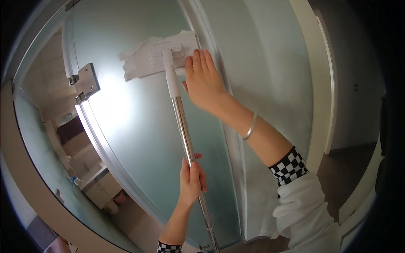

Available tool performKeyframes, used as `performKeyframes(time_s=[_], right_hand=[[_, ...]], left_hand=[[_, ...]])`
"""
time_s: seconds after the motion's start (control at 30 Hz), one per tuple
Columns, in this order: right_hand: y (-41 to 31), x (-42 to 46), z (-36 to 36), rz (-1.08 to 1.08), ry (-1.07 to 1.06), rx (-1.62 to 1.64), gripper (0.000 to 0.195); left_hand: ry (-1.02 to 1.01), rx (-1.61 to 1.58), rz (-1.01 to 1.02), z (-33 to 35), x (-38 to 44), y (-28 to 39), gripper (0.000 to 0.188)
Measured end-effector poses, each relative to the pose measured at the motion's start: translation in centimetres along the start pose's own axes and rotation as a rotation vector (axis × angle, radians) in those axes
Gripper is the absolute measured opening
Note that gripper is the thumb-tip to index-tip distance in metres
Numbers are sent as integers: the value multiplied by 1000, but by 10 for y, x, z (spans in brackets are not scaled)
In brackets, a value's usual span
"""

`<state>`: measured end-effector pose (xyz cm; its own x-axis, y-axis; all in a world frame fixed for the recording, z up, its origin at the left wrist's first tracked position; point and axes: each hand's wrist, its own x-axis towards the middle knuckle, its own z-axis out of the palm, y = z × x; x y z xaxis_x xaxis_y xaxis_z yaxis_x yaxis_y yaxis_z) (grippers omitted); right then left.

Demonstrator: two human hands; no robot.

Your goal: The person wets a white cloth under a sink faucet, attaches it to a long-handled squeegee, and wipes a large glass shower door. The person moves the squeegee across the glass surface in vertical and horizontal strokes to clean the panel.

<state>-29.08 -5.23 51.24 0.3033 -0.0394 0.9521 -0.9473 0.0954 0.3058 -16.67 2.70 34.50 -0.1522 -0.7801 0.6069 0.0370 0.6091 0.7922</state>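
A flat mop head [142,60], white with a pale, ragged-edged cloth around it, lies against a frosted glass door [145,132]. My right hand [205,76] rests with its fingers extended on the head's right end; a silver bangle circles that wrist. From the head's middle a white joint runs down into a shiny metal mop pole [183,126]. Lower down, my left hand [192,180] is wrapped around this pole. The pole's bottom end runs out of the picture.
A metal hinge [88,80] joins the door at the left. Past the opening is a washroom with a sink cabinet [101,186] and a pink bucket [119,198]. Another frosted panel [269,79] stands right of the door's edge. Dark flooring [341,174] shows at far right.
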Motion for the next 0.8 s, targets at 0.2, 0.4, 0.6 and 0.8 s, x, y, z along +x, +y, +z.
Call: performKeyframes(time_s=[0.2, 0.4, 0.6, 0.8], right_hand=[[14, 68, -7, 49, -193, -122, 55], [49, 130, -5, 30, -167, -39, 52], [-19, -54, -29, 60, -145, 1013, 54], [-112, -362, -99, 785, -983, 1921, 43]], left_hand=[[-16, -80, 57, -1, 44, 43, 37], [21, -73, 79, 7, 87, 86, 40], [84, -31, 64, -25, 91, 78, 39], [31, -124, 94, 8, 96, 88, 41]])
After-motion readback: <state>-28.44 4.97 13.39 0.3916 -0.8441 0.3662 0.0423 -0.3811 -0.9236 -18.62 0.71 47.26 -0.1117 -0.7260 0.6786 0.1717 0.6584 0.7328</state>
